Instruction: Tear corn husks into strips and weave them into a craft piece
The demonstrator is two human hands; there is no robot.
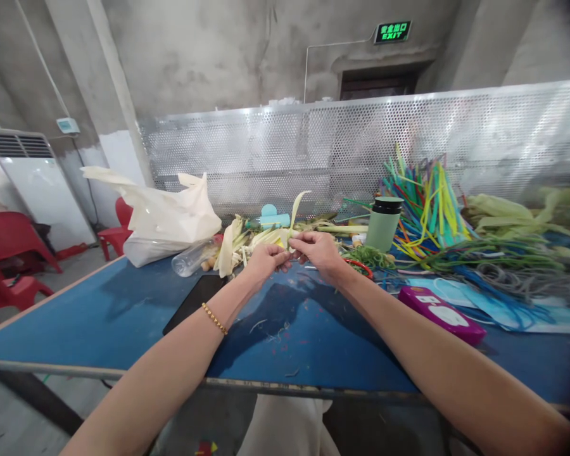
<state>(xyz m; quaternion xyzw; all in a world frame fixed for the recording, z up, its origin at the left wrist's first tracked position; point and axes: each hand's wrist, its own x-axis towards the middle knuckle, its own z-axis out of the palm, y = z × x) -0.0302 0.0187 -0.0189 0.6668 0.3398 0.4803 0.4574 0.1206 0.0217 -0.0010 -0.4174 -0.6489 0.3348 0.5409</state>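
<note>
Both my hands meet over the blue table [123,316], pinching a pale yellow-green strip of corn husk [295,212] that curls upward between them. My left hand [266,259] is closed on the husk's lower end, with a bead bracelet on its wrist. My right hand [316,248] pinches the same husk from the right. A heap of loose husks [240,244] lies just behind the hands.
A white plastic bag [164,218] and a clear bottle [192,256] lie at back left. A green cup with a black lid [384,223], coloured plastic strips [427,202], a purple case [441,315] and more husks [503,212] fill the right. A perforated metal screen [361,145] stands behind. Red chairs [9,253] stand left.
</note>
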